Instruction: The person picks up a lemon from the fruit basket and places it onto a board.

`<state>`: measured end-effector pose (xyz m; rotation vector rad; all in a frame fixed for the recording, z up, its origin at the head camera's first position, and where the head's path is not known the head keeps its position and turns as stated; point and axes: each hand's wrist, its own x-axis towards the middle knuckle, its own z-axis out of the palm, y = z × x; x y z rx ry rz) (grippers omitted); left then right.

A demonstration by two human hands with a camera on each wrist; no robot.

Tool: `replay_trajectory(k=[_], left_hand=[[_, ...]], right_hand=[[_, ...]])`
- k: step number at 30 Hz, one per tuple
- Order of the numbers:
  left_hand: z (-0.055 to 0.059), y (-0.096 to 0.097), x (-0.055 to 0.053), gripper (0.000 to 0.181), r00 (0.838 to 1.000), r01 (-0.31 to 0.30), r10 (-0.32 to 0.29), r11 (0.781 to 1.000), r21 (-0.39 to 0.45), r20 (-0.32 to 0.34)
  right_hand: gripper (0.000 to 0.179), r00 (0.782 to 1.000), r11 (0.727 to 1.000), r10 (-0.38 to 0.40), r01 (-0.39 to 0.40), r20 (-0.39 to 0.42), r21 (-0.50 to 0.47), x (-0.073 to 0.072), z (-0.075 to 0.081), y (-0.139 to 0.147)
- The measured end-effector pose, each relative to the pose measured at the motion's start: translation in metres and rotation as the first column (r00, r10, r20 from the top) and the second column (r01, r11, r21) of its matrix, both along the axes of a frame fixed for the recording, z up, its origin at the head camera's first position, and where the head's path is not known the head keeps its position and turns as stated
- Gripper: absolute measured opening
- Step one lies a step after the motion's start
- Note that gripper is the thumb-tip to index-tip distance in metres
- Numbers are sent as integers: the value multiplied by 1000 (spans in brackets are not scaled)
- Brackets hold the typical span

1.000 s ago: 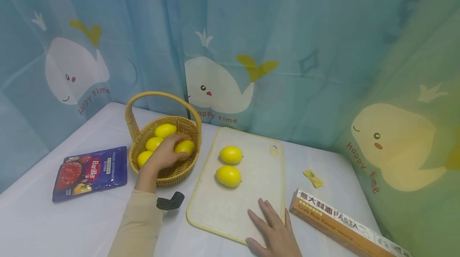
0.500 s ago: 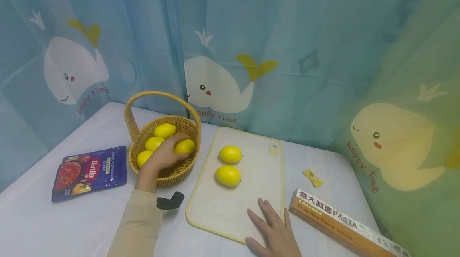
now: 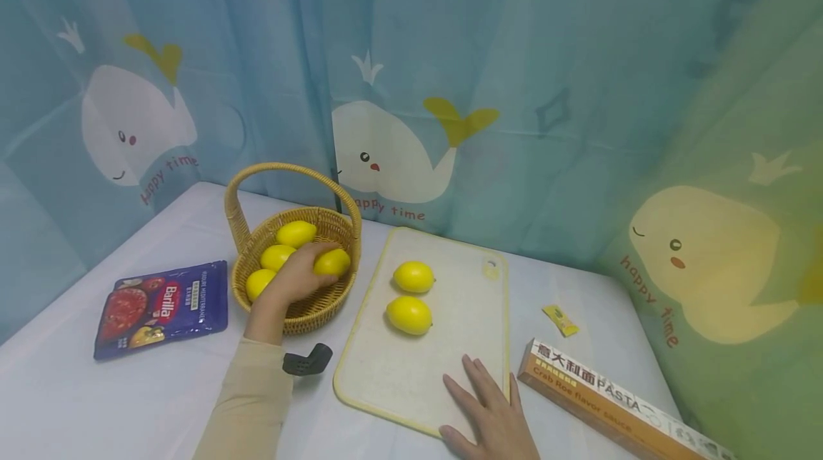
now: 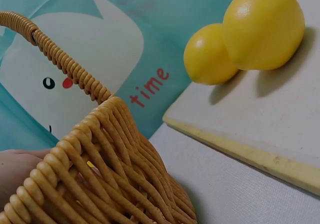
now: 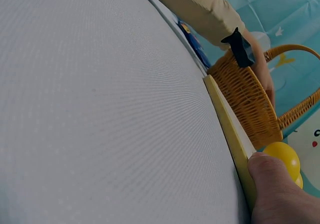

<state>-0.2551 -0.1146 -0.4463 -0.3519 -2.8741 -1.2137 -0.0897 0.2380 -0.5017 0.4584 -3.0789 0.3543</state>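
Observation:
Inside the wicker basket, my left hand grips a lemon at the right side, fingers over its far side and thumb at its near end. Several other lemons lie in the basket's left half. In the left wrist view the woven wall hides most of that hand. My right hand rests with spread fingers on the near right corner of the white cutting board. Two lemons lie one behind the other on the board. In the right wrist view the right thumb lies at the board's edge.
A blue Barilla pouch lies left of the basket. The pasta box is right of the board, with a small yellow packet behind it. A black wrist-camera mount sticks out beside the left sleeve. The basket's tall handle arches over its opening.
Almost nothing differs. The left hand and its lemon have shifted very slightly to the right within the basket; the right hand stays in place on the board.

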Motion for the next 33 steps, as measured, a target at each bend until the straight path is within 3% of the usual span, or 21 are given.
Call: replay_trajectory(k=[16,33], left_hand=[[4,-3,3,59,1000,-16,16,1000,-14,27],[20,-11,14,58,1000,-1,0,1000,-13,-23]], right_hand=[[66,1000,1000,-5,5,26,0,0,2,-1],[64,1000,1000,-8,8,-15,-12,0,-2,0]])
